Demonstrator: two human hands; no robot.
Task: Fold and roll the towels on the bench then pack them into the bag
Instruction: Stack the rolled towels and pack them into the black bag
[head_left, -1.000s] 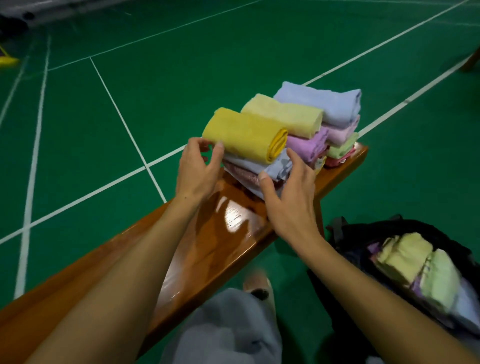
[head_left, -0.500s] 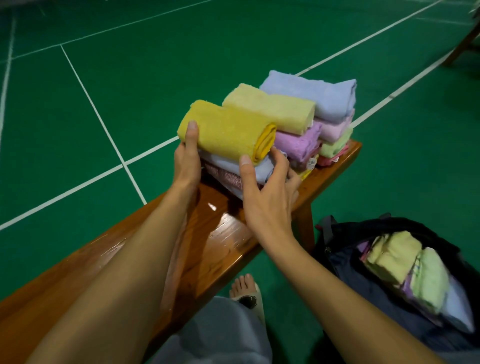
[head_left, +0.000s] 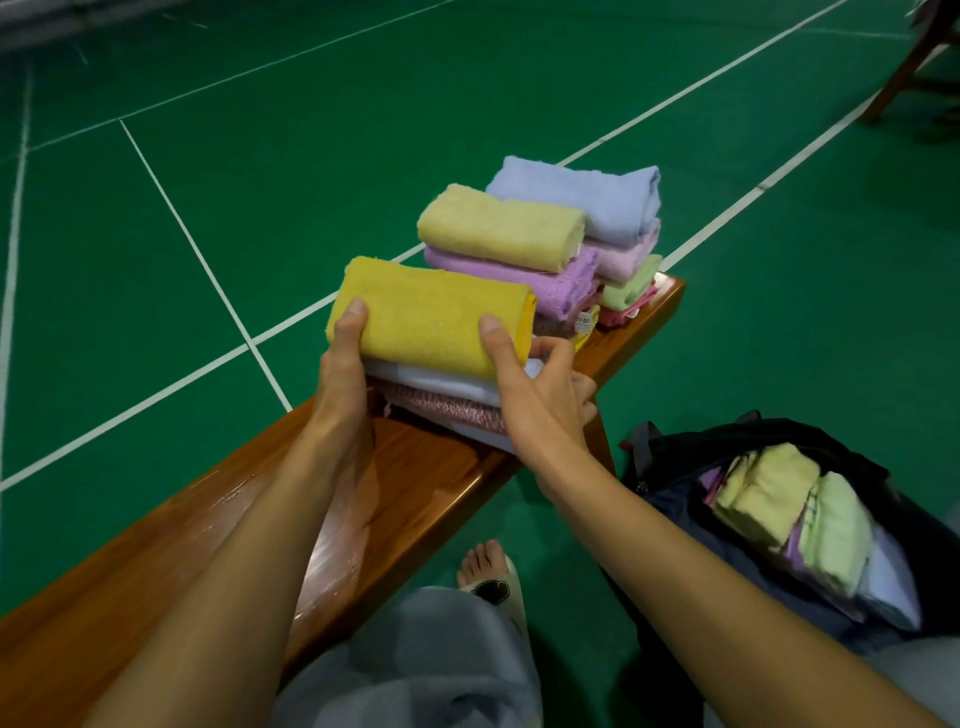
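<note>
On glossy wooden bench (head_left: 426, 483) over green court floor (head_left: 260, 130) — left hand (head_left: 343, 364) and right hand (head_left: 535, 395) grip yellow rolled towel (head_left: 431, 312); tag unreadable.

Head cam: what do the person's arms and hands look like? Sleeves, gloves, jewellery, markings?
Both forearms are bare as far as the frame shows, with no sleeves in view. The left hand and right hand wear no gloves, and no rings, watch or wristband show. Nails look short and unpainted. No markings visible.
</note>
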